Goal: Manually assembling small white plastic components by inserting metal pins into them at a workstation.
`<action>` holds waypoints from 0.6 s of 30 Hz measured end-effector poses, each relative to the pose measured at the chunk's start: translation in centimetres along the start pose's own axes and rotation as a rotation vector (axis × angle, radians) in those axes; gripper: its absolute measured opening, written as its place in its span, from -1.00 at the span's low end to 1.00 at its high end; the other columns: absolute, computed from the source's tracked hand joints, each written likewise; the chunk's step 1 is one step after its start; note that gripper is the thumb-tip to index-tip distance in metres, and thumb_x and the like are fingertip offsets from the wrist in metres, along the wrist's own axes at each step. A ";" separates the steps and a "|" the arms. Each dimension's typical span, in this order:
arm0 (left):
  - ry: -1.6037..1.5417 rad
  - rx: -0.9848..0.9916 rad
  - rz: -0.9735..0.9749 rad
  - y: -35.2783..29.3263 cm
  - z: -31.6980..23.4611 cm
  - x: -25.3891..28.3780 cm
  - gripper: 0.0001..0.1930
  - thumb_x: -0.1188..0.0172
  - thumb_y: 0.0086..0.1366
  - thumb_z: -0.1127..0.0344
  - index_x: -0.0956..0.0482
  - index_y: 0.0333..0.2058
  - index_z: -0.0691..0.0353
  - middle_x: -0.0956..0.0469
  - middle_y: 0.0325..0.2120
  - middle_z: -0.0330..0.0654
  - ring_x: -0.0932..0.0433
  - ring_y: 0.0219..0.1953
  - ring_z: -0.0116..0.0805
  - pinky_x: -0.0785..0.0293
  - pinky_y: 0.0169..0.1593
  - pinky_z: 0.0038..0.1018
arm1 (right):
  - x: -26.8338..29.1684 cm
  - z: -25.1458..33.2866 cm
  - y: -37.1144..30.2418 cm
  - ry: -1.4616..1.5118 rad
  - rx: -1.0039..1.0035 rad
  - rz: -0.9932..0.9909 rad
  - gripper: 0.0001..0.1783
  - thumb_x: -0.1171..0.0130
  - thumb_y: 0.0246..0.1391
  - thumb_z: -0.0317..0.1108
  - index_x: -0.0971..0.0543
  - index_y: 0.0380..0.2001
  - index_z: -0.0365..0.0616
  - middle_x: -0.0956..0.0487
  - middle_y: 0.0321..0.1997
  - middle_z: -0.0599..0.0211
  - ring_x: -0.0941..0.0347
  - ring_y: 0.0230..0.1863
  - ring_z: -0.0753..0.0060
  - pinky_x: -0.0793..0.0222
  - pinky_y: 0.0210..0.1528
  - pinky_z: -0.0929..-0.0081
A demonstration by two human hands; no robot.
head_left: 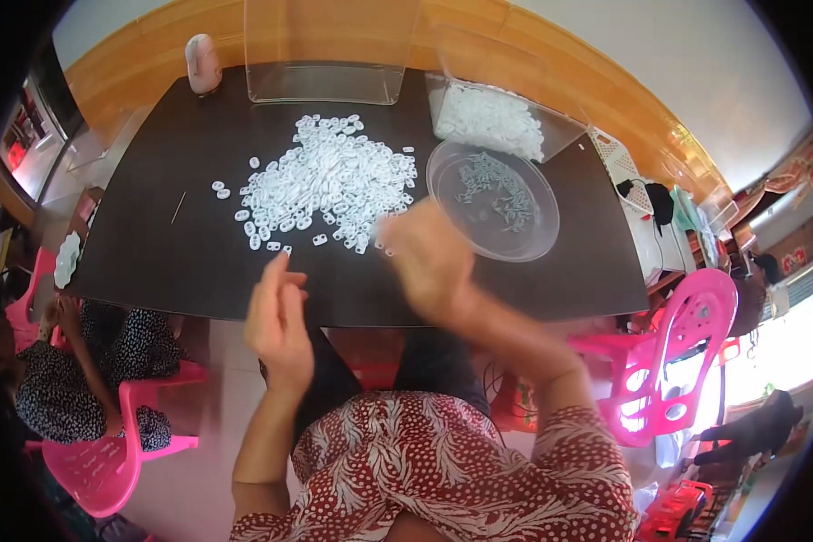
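Observation:
A wide heap of small white oval plastic pieces with two holes (330, 176) covers the middle of the dark table. My left hand (280, 325) is at the near edge, fingers drawn together in a loose pinch. A single white piece (286, 250) shows right at its fingertips; whether they grip it is unclear. Smeared by motion, my right hand (427, 262) is over the heap's near right side, so its fingers cannot be read. Just beyond it sits a round clear plastic tub (551, 237) with small grey slender parts (501, 190) inside.
A clear bin (565, 126) of white pieces leans behind the tub; another clear bin (325, 98) stands at the back. A pinkish bottle (203, 65) is at back left, a thin stick (179, 207) lies left. Pink chairs (686, 352) flank the table; a seated person (72, 388) is left.

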State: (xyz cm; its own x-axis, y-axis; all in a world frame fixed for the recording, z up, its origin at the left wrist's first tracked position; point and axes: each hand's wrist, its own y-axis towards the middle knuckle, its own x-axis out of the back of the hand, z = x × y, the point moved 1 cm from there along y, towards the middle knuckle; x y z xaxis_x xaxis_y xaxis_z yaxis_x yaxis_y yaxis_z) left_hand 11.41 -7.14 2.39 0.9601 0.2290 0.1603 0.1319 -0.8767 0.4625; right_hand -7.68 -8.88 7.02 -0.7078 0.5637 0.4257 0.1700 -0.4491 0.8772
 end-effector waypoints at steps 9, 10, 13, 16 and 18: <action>0.362 -0.166 -0.004 4.9 4.1 2.1 -0.90 -0.20 0.08 0.48 -0.57 -0.38 0.18 -0.44 -0.56 -0.12 -0.47 -0.48 -0.18 -0.35 -0.40 -0.37 | 11.6 -23.7 12.5 -0.545 -0.437 0.015 -0.71 -0.09 0.05 -0.16 -0.58 -0.22 -0.06 -0.61 -0.25 0.23 -0.53 -0.20 0.21 -0.39 -0.18 0.35; 0.387 -0.220 0.016 5.2 4.3 1.4 -0.90 -0.20 0.06 0.48 -0.56 -0.40 0.18 -0.43 -0.57 -0.12 -0.47 -0.47 -0.15 -0.35 -0.41 -0.34 | 12.4 -25.7 12.6 -0.535 -0.436 0.020 -0.71 -0.09 0.05 -0.16 -0.58 -0.22 -0.06 -0.61 -0.25 0.23 -0.53 -0.20 0.21 -0.39 -0.18 0.35; 0.496 -0.324 0.065 5.8 4.4 -0.5 -0.90 -0.24 0.04 0.44 -0.59 -0.41 0.16 -0.41 -0.59 -0.14 -0.46 -0.47 -0.18 -0.37 -0.40 -0.33 | 14.5 -27.2 12.2 -0.896 -0.305 0.088 -0.66 -0.07 0.04 -0.11 -0.58 -0.18 -0.02 -0.61 -0.23 0.19 -0.51 -0.17 0.15 -0.38 -0.13 0.27; 0.772 -0.434 0.119 6.0 5.5 -0.4 -0.93 -0.26 0.00 0.38 -0.58 -0.47 0.13 -0.39 -0.61 -0.15 -0.45 -0.46 -0.14 -0.36 -0.41 -0.27 | 10.6 -22.6 10.4 -0.701 -0.187 0.124 -0.73 -0.10 0.03 -0.23 -0.60 -0.24 -0.11 -0.60 -0.22 0.13 -0.51 -0.15 0.15 -0.38 -0.12 0.33; 0.784 -0.469 0.166 6.1 5.3 -0.1 -0.95 -0.24 -0.03 0.41 -0.55 -0.52 0.14 -0.37 -0.62 -0.15 -0.43 -0.48 -0.13 -0.34 -0.44 -0.26 | 9.2 -20.6 7.8 -0.608 -0.112 0.204 -0.80 -0.15 -0.01 -0.34 -0.62 -0.32 -0.18 -0.62 -0.27 0.14 -0.53 -0.17 0.21 -0.39 -0.14 0.39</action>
State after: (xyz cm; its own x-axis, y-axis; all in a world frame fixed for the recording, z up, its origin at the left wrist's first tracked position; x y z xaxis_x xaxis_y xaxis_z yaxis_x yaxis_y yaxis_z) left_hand 13.41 -14.72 0.60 0.4940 0.4862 0.7208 -0.2696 -0.7026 0.6586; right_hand -26.99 -21.45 13.18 -0.1487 0.7363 0.6602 0.1642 -0.6399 0.7507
